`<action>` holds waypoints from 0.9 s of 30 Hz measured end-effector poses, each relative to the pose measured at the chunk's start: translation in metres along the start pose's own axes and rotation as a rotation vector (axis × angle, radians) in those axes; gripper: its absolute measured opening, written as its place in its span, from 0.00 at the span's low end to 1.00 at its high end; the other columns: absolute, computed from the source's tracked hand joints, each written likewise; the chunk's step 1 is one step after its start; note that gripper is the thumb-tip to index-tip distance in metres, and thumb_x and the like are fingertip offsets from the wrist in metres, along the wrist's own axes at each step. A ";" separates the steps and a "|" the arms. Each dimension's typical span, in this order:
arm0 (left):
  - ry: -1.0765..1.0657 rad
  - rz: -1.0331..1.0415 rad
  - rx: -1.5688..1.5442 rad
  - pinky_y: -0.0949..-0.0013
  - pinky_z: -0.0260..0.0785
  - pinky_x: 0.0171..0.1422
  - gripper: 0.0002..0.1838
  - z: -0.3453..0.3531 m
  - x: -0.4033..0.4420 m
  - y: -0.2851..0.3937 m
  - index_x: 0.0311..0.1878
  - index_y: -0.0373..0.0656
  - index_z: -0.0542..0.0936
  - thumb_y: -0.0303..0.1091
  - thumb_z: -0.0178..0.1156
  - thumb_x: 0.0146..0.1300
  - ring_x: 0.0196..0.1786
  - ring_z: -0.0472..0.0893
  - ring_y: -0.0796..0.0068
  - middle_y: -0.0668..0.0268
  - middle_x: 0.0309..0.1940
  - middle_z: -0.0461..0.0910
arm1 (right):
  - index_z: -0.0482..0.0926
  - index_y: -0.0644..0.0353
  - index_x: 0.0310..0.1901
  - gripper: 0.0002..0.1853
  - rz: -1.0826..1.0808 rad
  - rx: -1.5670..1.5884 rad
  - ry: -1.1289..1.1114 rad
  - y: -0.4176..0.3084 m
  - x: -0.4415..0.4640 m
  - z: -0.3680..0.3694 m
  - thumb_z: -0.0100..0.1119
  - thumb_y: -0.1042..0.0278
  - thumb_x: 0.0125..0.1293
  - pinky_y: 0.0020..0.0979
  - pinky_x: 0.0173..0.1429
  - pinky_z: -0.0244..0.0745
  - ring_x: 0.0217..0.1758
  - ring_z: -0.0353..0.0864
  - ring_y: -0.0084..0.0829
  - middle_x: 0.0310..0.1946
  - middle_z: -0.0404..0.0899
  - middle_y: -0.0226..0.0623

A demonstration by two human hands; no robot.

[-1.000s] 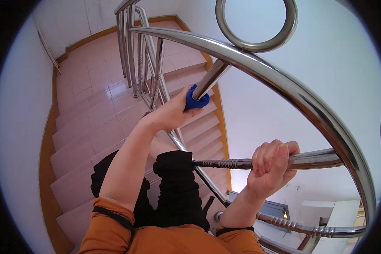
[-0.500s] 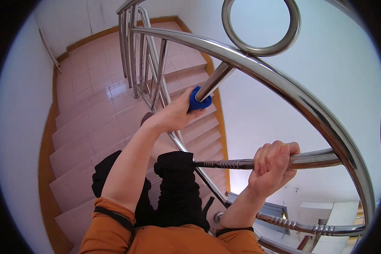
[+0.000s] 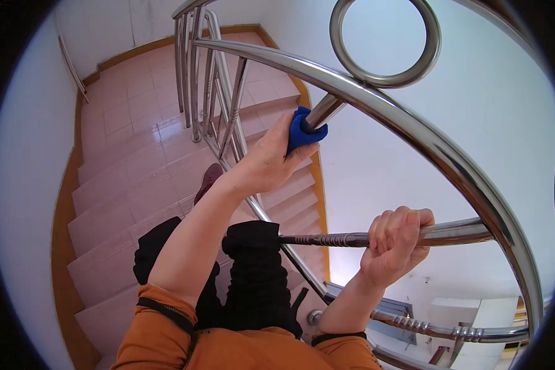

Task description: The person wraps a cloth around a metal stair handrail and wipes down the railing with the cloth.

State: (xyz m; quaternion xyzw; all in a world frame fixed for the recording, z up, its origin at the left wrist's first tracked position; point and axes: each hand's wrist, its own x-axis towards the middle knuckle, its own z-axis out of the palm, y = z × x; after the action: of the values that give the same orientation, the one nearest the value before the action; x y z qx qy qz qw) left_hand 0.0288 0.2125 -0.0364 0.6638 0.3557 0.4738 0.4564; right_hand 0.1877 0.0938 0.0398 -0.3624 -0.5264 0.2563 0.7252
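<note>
My left hand (image 3: 268, 161) is closed around a blue cloth (image 3: 306, 133), which is wrapped about a metal baluster (image 3: 327, 111) a little below the curved handrail (image 3: 401, 111). The fingers on the far side of the cloth are partly hidden. On the right, my right hand (image 3: 398, 242) grips another metal baluster (image 3: 455, 233) near its joint with the rail. That baluster has a ribbed section between the hand and my knee.
Pink tiled stairs (image 3: 126, 231) with brown edging lie at the left and beyond the railing. A metal ring (image 3: 385, 80) sits on the handrail. White walls surround the stairwell. My shoe (image 3: 210, 179) shows on a step below.
My left hand and the blue cloth have moved up the baluster toward the handrail. More of my shoe shows. My right hand keeps its grip.
</note>
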 end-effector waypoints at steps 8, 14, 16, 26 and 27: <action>-0.184 -0.131 0.075 0.60 0.64 0.60 0.27 -0.005 -0.006 -0.036 0.61 0.40 0.62 0.40 0.60 0.65 0.54 0.73 0.53 0.49 0.52 0.73 | 0.64 0.54 0.32 0.08 0.005 -0.006 0.023 0.000 -0.001 0.002 0.49 0.69 0.71 0.15 0.13 0.47 0.12 0.49 0.10 0.13 0.55 0.21; -0.157 -0.135 0.101 0.61 0.64 0.61 0.31 -0.002 -0.007 -0.037 0.65 0.37 0.59 0.41 0.59 0.66 0.56 0.73 0.54 0.49 0.54 0.72 | 0.63 0.54 0.32 0.09 -0.006 -0.012 0.008 0.000 0.000 0.002 0.48 0.68 0.71 0.15 0.13 0.46 0.11 0.48 0.10 0.13 0.55 0.21; -0.152 -0.129 0.083 0.65 0.63 0.62 0.28 -0.002 -0.007 -0.035 0.64 0.38 0.62 0.39 0.59 0.66 0.52 0.73 0.65 0.56 0.48 0.74 | 0.63 0.54 0.32 0.09 -0.005 -0.019 0.001 0.000 0.000 0.002 0.48 0.68 0.71 0.15 0.13 0.46 0.11 0.48 0.10 0.13 0.55 0.21; 0.063 0.056 0.024 0.57 0.66 0.51 0.21 0.003 0.002 0.006 0.53 0.37 0.65 0.39 0.59 0.65 0.46 0.75 0.51 0.47 0.45 0.74 | 0.64 0.53 0.31 0.09 -0.033 -0.021 -0.025 0.000 0.000 0.001 0.47 0.68 0.72 0.14 0.13 0.46 0.11 0.48 0.10 0.13 0.55 0.21; 0.055 0.053 0.014 0.57 0.66 0.52 0.22 0.003 0.001 0.006 0.54 0.37 0.65 0.39 0.59 0.65 0.46 0.75 0.51 0.47 0.45 0.73 | 0.64 0.53 0.32 0.09 -0.030 -0.024 -0.023 0.001 0.000 0.001 0.47 0.68 0.72 0.14 0.13 0.46 0.11 0.48 0.10 0.13 0.55 0.21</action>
State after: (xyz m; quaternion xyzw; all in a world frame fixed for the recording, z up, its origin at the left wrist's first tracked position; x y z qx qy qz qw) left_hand 0.0323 0.2104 -0.0312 0.6631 0.3536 0.5012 0.4290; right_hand 0.1867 0.0945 0.0391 -0.3601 -0.5429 0.2433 0.7186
